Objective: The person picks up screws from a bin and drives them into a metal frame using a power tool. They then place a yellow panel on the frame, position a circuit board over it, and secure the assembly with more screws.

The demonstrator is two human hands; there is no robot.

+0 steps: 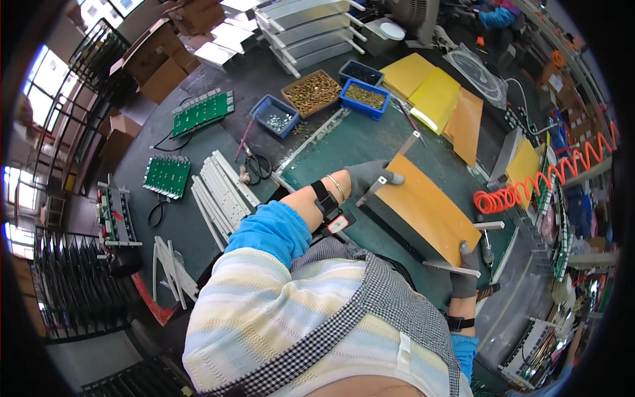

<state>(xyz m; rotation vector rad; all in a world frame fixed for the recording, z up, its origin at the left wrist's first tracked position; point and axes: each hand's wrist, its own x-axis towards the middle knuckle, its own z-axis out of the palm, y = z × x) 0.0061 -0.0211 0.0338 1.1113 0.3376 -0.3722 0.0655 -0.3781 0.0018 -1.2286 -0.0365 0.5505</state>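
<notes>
A box-shaped unit with an orange sheet on top [423,205], a dark side and pale metal strips jutting out at its corners lies tilted across the green mat [317,159]. My left hand [372,178], in a grey glove, grips its far left end, with the thumb over the orange sheet. At the near right corner my right hand [464,272], also gloved, holds the edge with a fingertip on the sheet; its other fingers are partly hidden. Beside the right hand lies a slim powered screwdriver [487,251], partly covered by the unit.
Screw bins, including a blue bin [365,98] and a brown box [311,92], stand beyond the mat. Yellow sheets [433,99] lie far right, near a coiled orange hose [529,188]. White strips [221,198], scissors [254,165] and green circuit boards [167,176] lie left.
</notes>
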